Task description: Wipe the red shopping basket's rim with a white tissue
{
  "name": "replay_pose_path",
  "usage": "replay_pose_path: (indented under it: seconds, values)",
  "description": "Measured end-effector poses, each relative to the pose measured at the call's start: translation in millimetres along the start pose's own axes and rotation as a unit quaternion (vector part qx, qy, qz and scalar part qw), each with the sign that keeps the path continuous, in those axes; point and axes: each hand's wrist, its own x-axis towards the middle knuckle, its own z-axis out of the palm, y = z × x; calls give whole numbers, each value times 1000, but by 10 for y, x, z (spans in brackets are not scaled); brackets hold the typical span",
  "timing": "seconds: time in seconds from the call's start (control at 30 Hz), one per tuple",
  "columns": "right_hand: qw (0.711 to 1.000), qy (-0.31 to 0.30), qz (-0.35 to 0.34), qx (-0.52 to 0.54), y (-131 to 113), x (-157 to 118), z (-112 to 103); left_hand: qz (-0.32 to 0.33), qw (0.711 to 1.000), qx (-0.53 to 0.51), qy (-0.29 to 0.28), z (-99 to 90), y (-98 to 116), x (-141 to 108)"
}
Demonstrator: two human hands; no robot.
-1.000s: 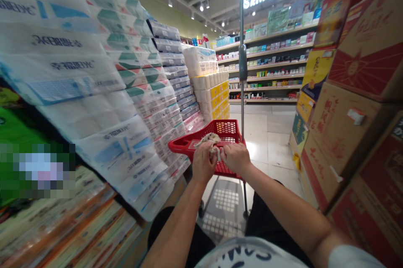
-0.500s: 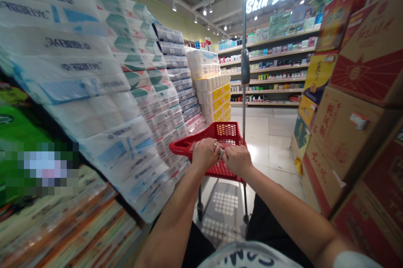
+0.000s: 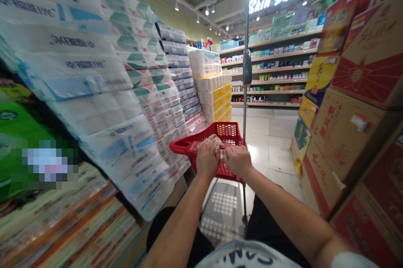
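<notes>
Cream cloth [image 3: 214, 139] with brown specks sits bunched between the two hands, above a red plastic basket [image 3: 185, 147] on a wheeled stand. Whether it is true cloth or a soft paper is too small to tell. The left hand [image 3: 208, 159] is curled closed, its fingers wrapped over the near side of the bunch. The right hand [image 3: 238, 161] is nearly closed too, fingertips turned inward and pinching the other side, with a pale fold hanging between the two hands. Knuckles almost touch. Neither hand holds anything else.

As far as the pictures show, the cloth is in hand and being worked at: it is neither laid flat nor folded neatly, and it is not set down in the basket. Its lower edge is hidden by the fingers, so how much of it is gathered cannot be told.

A metal pole [image 3: 247, 66] rises from the basket's far side. Stacked toilet paper packs [image 3: 82, 92] wall the left of the aisle, brown cartons [image 3: 355, 167] with red print stand on the right, and shelves [image 3: 270, 75] of small bottles and boxes line the far end beyond a tiled floor [image 3: 270, 150]
</notes>
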Motion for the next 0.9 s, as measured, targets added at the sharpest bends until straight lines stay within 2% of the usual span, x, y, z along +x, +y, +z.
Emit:
replay_pose_path:
  seconds: [0.1,0.27,0.47,0.73,0.9]
  values:
    - [1000,12,-3,1,10,-21,4,42,999,-17,26,16,-32,-176]
    - [999,33,-21,6,36,-88,37,88,996,-28,12,-43,-58,-294]
    - [998,55,-28,9,10,-215,70,42,999,20,-17,-64,-23,-199]
    - [997,62,8,46,-12,-274,97,20,999,48,-13,-34,89,-252]
    - [996,51,32,58,4,-238,87,-1,995,48,-83,-127,176,26]
